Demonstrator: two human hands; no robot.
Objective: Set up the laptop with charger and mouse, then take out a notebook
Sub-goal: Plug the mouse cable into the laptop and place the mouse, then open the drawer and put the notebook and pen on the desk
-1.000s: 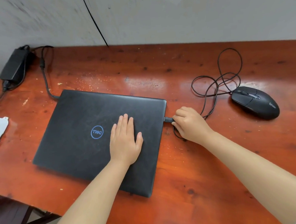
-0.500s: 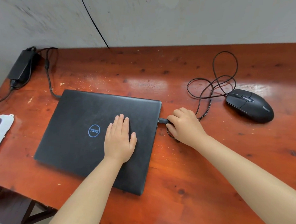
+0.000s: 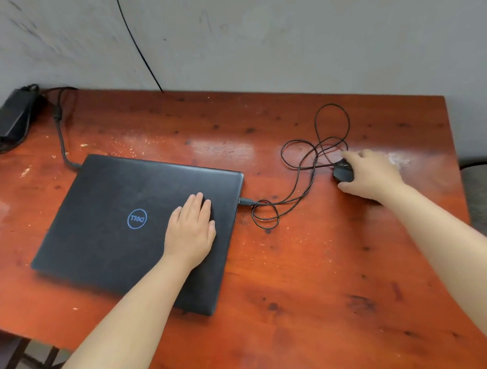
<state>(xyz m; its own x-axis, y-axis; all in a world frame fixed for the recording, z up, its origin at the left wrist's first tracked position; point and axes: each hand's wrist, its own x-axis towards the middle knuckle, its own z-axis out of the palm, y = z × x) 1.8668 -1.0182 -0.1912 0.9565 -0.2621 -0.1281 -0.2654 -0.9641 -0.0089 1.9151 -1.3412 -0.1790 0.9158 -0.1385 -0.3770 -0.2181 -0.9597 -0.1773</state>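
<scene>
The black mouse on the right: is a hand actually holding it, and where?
Yes. The right hand has its grip over the black corded mouse, covering its rear and right side; only the front shows.

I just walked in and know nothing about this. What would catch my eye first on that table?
Probably the closed black laptop lying at an angle on the left half of the reddish wooden table, with the left hand resting flat on its lid. To the right, the right hand covers a black mouse, whose looped cable runs back to a plug in the laptop's right edge. A black charger brick sits at the far left corner.
</scene>
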